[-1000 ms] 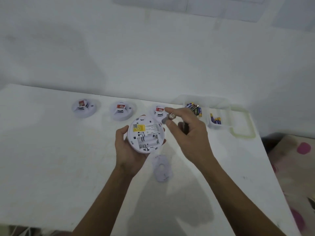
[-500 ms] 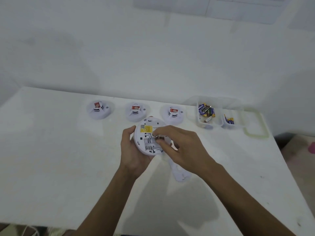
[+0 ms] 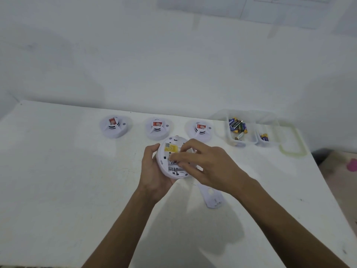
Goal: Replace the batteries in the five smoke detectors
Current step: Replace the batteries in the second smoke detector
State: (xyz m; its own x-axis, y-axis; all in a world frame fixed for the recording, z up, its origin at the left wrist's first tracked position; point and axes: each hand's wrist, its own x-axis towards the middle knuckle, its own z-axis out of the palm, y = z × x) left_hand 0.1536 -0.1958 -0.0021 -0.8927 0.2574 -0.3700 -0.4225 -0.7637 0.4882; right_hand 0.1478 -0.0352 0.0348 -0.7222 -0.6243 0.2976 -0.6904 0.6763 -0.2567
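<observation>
The left hand (image 3: 154,171) cups a round white smoke detector (image 3: 164,169), back up, its yellow label (image 3: 171,147) and open battery bay (image 3: 173,168) showing. The right hand (image 3: 210,167) pinches a battery (image 3: 175,161) into that bay. 3 more detectors (image 3: 158,130) sit beyond the hands.

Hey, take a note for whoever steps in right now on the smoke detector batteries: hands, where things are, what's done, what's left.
Left hand grips the open detector, back facing up.
Right hand pinches a battery at its compartment; seated or not, cannot tell.
Its back plate lies on the table beside the right wrist.
Behind, in a row: left detector, middle detector, right detector. A fifth is not in view.
Loose batteries sit in the large tub and small tub, right of the row.
Done: unclear for the row. Left: seat this battery, refit the plate, check the others.
</observation>
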